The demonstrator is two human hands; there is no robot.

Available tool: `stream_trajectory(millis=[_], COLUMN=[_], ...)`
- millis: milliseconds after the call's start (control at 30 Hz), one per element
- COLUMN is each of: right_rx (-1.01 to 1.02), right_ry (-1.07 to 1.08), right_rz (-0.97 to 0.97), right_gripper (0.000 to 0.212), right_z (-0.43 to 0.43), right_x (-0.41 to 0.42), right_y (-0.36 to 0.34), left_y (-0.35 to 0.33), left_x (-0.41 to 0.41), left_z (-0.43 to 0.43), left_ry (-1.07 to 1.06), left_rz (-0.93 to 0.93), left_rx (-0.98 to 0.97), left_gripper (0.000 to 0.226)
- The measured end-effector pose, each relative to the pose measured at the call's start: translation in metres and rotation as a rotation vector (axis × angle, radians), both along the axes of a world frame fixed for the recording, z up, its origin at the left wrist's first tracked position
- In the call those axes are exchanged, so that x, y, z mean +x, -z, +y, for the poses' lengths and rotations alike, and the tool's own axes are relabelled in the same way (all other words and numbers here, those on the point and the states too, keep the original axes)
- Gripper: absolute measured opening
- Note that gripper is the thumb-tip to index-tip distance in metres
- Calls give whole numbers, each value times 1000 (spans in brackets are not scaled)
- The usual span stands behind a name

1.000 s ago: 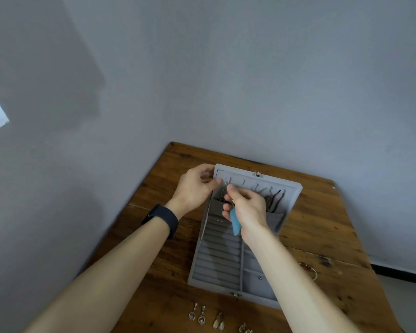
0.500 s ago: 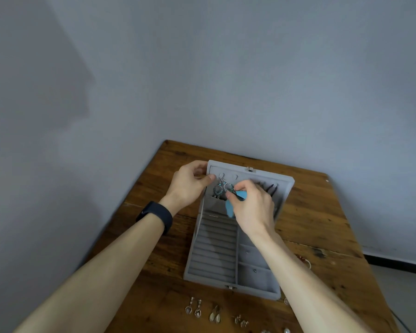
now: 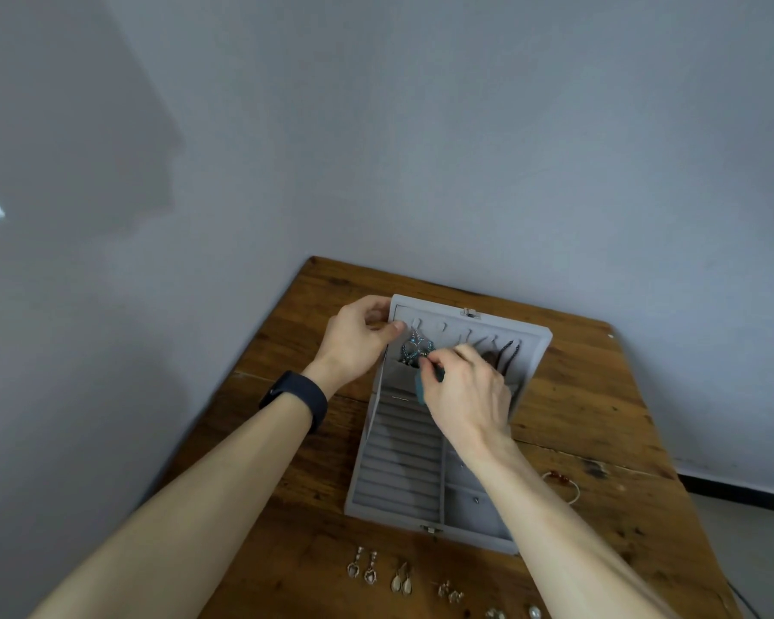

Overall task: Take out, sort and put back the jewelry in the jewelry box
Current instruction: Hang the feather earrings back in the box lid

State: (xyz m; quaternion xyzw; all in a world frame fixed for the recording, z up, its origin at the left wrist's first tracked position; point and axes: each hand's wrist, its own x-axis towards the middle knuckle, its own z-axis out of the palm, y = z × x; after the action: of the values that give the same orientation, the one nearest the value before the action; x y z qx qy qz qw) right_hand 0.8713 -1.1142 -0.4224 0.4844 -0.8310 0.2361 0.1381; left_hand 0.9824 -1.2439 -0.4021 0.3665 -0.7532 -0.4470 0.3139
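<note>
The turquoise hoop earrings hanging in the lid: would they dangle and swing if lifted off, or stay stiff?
Probably dangle: the turquoise hoop earrings hang from thin wire hooks on the lid, so they would likely swing. They look small and openwork, so probably light. Fine wire could snag.

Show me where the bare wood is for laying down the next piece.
Bare table: right of the lid, out to the edge; also a narrow strip behind the lid. Crowded: the front edge with earring pairs, the bracelet right of the jewelry box, and the lid, where left hand grips and right hand pinches turquoise earrings.
</note>
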Motion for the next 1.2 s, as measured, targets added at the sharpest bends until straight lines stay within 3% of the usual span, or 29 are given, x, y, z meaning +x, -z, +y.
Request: stream_trajectory(millis=[167,500,800,1000,1200], right_rx=[81,14,-52,1,189], right_ry=[1,-30,-33,-156,-213], right_rz=[46,61,256,80,-141], right_gripper=[35,22,15,16,38], right_z=[-3,4,2,3,11], right_x=[8,-4,-19,-6,2], right_y=[6,15,14,14,-2], left_y=[0,0,-1,-2,-3], left_x=[0,3,4,4,3], left_z=[2,3,5,6,6], left_ry=[-6,5,6,7,-1], left_rz=[6,7,20,25,25], left_rx=[0,7,15,25,35], left_gripper=[33,34,33,33,33])
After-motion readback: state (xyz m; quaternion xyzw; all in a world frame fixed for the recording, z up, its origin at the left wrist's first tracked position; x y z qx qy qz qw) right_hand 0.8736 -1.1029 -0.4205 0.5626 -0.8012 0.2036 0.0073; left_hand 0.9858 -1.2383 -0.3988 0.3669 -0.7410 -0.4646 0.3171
